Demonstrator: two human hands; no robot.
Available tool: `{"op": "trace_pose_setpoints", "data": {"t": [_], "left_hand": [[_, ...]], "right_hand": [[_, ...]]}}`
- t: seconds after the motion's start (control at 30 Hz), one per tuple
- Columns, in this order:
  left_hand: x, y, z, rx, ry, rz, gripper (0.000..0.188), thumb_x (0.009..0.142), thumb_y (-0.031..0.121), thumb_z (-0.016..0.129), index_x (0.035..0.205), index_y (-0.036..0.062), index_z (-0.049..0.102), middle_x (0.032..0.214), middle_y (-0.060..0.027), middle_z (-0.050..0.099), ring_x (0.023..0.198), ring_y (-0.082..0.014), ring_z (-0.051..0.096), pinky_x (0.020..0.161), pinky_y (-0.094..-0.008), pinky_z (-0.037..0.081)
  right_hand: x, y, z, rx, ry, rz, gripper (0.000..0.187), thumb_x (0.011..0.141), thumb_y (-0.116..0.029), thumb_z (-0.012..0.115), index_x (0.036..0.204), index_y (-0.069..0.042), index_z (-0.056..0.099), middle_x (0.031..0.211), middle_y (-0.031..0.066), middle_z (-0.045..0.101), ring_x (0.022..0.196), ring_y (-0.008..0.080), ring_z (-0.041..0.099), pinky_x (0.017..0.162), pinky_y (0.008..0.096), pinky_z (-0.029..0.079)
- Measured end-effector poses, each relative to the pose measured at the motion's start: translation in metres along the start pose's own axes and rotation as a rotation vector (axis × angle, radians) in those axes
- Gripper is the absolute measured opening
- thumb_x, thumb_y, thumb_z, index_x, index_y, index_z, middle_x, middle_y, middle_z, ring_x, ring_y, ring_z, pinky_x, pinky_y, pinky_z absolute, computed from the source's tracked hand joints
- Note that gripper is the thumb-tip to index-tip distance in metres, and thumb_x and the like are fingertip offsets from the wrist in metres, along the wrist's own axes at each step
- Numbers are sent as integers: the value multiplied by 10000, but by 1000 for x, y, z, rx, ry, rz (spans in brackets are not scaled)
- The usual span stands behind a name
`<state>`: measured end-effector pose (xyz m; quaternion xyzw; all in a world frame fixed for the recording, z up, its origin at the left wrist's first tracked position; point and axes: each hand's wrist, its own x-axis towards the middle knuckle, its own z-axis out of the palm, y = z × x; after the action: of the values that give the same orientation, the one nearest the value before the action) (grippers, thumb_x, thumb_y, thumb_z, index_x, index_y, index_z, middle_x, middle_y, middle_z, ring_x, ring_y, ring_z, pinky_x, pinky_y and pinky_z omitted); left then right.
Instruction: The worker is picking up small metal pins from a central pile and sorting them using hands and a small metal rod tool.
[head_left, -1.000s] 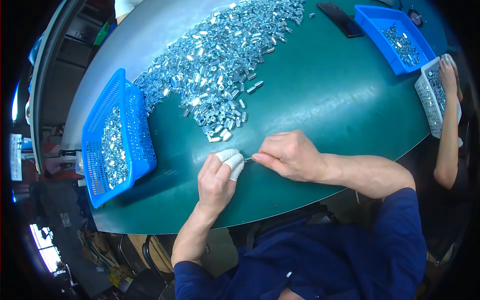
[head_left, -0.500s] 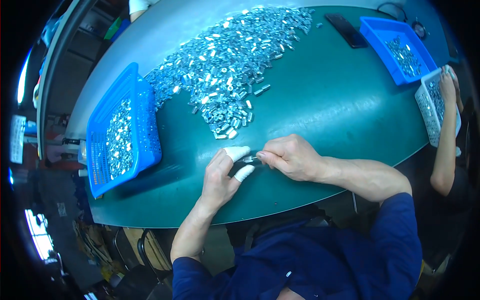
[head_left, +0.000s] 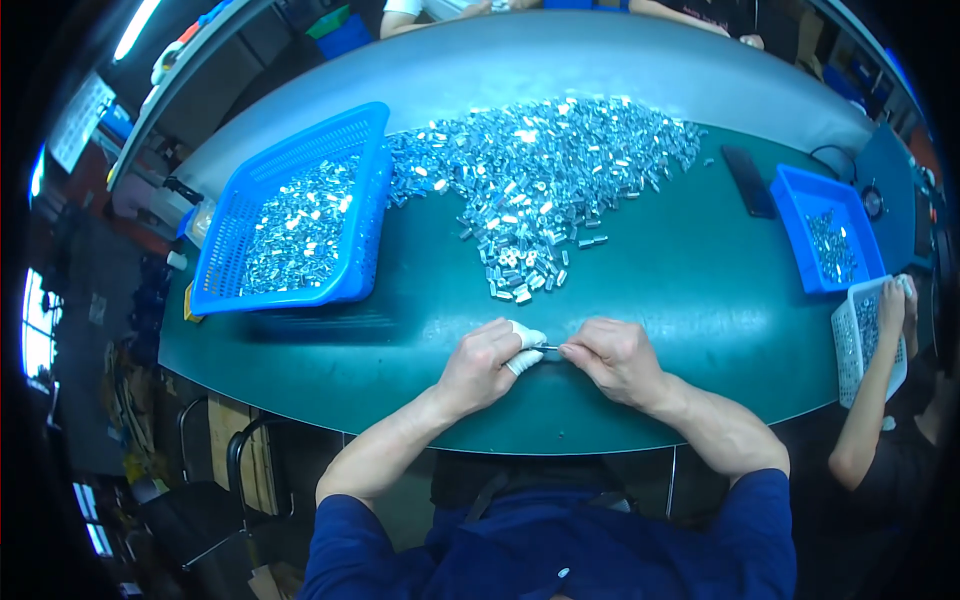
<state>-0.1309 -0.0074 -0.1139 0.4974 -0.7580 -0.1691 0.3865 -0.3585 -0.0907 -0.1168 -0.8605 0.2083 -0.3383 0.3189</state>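
Observation:
Over the near middle of the green table, my left hand pinches a small silvery metal piece between its thumb and forefinger, both wrapped in white coverings. Facing it, my right hand is closed, thumb against forefinger, on a thin dark rod that meets the piece. Whether the rod's tip is inside the piece is too small to tell. Just beyond my hands begins a heap of short shiny metal pieces, spreading towards the table's far side.
A blue perforated basket of metal pieces stands at left. On the right are a dark phone, a blue tray with some pieces, and a white basket where another person's hand reaches. Other people sit beyond the table's far edge.
The whole view has shifted, so the table sits lower and more of its far side shows. My left finger and thumb have drawn closer together around the metal piece; my right hand keeps the rod.

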Motion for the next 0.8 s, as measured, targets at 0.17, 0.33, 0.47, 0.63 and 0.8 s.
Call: {"op": "trace_pose_setpoints", "data": {"t": [0.17,0.33,0.47,0.63,0.8], "left_hand": [[-2,3,-2,98,61,76,189,859,76,795,1037,44,741,886,-110,711,804,-312,675,699,-414,538],[-5,7,-6,100,55,70,188,859,84,797,1035,45,742,873,-106,705,806,-309,674,700,-420,538],[-5,13,-19,140,36,77,187,858,97,805,1030,58,744,889,-101,717,818,-311,683,717,-425,547],[7,14,-96,443,196,138,176,870,88,799,1037,71,747,938,-109,741,831,-319,702,754,-423,564],[30,5,-173,993,505,47,219,884,79,769,1101,75,736,1032,-142,723,972,-334,687,840,-441,560]], "right_hand": [[2,-12,0,284,-161,491,238,989,-160,691,806,-12,731,700,79,682,646,192,655,586,345,489],[-2,-9,6,218,22,214,289,1022,-197,665,830,4,744,685,70,691,615,135,637,570,308,476],[-5,-11,0,260,5,245,292,1028,-190,652,822,0,733,690,52,687,615,119,621,570,290,467],[-1,0,-12,446,233,443,334,1059,-235,621,818,-11,679,665,3,632,594,65,554,541,247,411],[2,1,-9,512,272,486,344,1060,-259,636,816,-22,682,650,-4,621,580,54,526,533,234,393]]}}
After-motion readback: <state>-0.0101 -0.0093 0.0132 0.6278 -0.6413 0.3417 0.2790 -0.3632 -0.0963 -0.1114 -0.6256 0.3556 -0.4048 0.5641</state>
